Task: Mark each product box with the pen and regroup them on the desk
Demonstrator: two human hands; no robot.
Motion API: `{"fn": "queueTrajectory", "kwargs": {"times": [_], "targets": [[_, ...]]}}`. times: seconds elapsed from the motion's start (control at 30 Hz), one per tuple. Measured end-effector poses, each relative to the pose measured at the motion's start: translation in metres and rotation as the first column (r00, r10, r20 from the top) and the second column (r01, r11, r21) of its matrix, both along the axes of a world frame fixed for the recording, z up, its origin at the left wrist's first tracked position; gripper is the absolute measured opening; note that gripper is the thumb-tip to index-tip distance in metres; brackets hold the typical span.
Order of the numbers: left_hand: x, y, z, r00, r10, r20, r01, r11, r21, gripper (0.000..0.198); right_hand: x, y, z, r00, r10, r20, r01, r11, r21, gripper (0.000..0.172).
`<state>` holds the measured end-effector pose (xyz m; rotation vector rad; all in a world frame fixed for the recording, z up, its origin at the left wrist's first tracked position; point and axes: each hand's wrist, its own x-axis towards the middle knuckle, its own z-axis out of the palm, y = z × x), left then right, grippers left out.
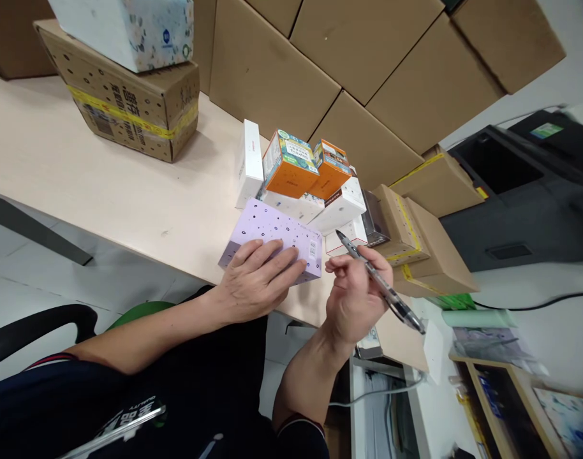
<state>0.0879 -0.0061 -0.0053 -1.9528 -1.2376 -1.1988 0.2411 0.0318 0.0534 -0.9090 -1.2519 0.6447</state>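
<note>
My left hand lies across a purple box with small dark dots and a barcode label. Its fingers are curved over the box's upper face, and the thumb is hidden. In my right hand a pen is gripped, its dark tip pointing up toward the boxes, apart from the purple box. Just behind the purple box stand two orange boxes with printed tops, a slim white box and several other white boxes.
At the left, a taped brown carton carries a floral white box. Large cartons are stacked along the back of the table. Smaller cartons and a black machine stand to the right. A chair armrest shows at lower left.
</note>
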Motion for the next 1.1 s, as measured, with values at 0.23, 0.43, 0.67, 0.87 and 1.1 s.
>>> {"fn": "queueTrajectory", "kwargs": {"times": [0.23, 0.43, 0.67, 0.87, 1.1], "targets": [[0.004, 0.001, -0.003, 0.999, 0.044, 0.012, -0.044, 0.999, 0.011, 0.035, -0.011, 0.012, -0.004, 0.996, -0.031, 0.079, 0.036, 0.998, -0.060, 0.021], [0.005, 0.002, -0.005, 0.999, 0.042, 0.010, -0.042, 0.999, 0.026, 0.036, -0.010, 0.016, -0.009, 0.952, -0.062, 0.299, 0.070, 0.997, -0.015, 0.028], [0.006, 0.003, -0.005, 0.999, 0.043, 0.015, -0.043, 0.999, 0.028, 0.036, -0.008, 0.019, -0.008, 0.906, -0.082, 0.415, 0.060, 0.996, 0.066, 0.025], [0.006, 0.003, -0.005, 0.998, 0.047, 0.029, -0.048, 0.999, 0.025, 0.035, -0.006, 0.020, -0.009, 0.866, -0.101, 0.489, 0.056, 0.993, 0.106, 0.026], [0.007, 0.002, -0.006, 0.998, 0.048, 0.031, -0.049, 0.998, 0.028, 0.034, -0.006, 0.020, -0.010, 0.866, -0.121, 0.486, 0.076, 0.991, 0.113, 0.025]]}}
